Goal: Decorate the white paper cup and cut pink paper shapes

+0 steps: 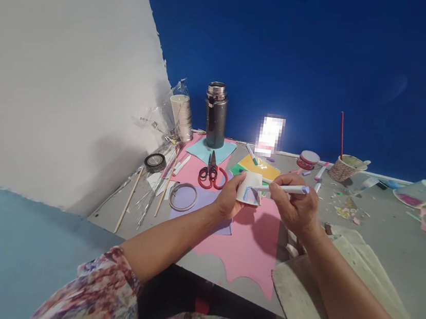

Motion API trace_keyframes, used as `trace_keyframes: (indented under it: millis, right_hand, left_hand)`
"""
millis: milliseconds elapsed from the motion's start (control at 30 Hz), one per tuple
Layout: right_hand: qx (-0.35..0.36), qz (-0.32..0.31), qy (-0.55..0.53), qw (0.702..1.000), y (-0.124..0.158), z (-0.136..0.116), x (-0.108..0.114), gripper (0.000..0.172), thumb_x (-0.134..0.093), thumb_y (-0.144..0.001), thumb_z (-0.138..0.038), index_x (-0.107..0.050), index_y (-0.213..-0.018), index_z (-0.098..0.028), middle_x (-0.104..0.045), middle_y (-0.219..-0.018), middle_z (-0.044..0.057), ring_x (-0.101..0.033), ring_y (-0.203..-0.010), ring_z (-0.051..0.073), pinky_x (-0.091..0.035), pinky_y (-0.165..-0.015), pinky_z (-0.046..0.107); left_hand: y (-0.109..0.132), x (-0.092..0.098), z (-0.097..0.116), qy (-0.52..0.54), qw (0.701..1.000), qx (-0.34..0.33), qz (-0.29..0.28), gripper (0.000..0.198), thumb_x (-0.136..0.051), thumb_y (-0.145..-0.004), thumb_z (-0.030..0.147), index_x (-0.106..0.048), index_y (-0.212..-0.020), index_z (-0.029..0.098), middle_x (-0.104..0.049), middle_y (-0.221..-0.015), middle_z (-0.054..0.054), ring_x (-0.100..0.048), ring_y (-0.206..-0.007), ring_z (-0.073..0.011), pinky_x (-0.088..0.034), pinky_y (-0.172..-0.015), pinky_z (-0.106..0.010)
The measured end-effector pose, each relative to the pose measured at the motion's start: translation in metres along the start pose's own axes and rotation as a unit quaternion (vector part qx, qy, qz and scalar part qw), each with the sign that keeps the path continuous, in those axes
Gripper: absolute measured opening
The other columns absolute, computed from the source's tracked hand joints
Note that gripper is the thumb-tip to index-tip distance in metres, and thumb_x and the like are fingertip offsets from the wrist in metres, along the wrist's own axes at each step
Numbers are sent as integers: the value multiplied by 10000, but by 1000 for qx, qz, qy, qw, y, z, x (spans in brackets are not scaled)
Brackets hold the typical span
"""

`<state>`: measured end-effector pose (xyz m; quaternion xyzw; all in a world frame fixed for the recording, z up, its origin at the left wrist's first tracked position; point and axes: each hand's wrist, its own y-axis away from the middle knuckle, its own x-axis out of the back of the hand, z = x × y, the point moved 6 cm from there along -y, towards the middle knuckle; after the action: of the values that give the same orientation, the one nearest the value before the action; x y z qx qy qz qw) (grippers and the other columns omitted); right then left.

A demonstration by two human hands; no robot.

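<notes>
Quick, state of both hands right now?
Left hand: closed around a white paper cup with blue marks on its side.
Right hand: closed on a white marker with a purple end, tip at the cup.

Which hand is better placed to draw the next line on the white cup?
Probably the right hand: it holds the marker, pointed at the white cup, while the left hand holds that cup.

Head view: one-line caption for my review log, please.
Left hand holds a white cup while the right hand points a marker at its blue lines, above pink paper.
</notes>
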<state>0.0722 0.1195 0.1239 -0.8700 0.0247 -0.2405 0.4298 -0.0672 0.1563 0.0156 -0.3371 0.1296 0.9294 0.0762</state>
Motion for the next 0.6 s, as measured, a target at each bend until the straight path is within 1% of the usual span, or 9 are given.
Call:
trace_keyframes:
  millis: [67, 233, 400, 500, 600]
  right_hand:
    - [10, -4, 2, 1000, 0, -1, 0, 144, -601, -910, -215, -613, -768, -228, -685, -708, 17, -615, -585, 163, -470, -567, 295]
    - [11, 18, 33, 999, 0, 1, 4, 135, -602, -912, -212, -613, -779, -230, -704, -729, 21, -636, -605, 170, -474, -573, 298]
    - [61, 7, 29, 998, 0, -7, -3, 137, -600, -919, -202, -604, -784, -230, -689, -692, 5, -618, -565, 153, -461, -547, 280]
    - [57, 16, 31, 998, 0, -7, -2, 131, -609, -915, -190, -603, -791, -233, -688, -698, 4, -621, -574, 155, -463, -558, 282]
    - [53, 18, 37, 998, 0, -5, 0, 132, -601, -913, -186, -597, -790, -236, -687, -708, 9, -620, -584, 161, -455, -559, 286]
  left_hand:
    - [0, 1, 1, -4, 1000, -9, 5, 348, -548, -964, 478, -669, -984, 153, -686, -787, -66, -651, -650, -203, -554, -595, -329]
    - [0, 1, 4, -12, 999, -36, 15, 315, -584, -942, 475, -644, -994, 170, -668, -808, -46, -645, -673, -196, -543, -583, -311]
    - [0, 0, 3, -19, 998, -55, 25, 331, -634, -898, 502, -624, -983, 182, -646, -814, -37, -619, -679, -183, -527, -569, -291]
    - [1, 0, 4, -16, 997, -75, 33, 330, -680, -865, 497, -608, -967, 192, -637, -830, -34, -620, -715, -179, -520, -588, -276]
    - [1, 0, 4, -15, 996, -80, 39, 341, -698, -850, 499, -604, -964, 192, -624, -831, -30, -609, -713, -171, -510, -587, -266]
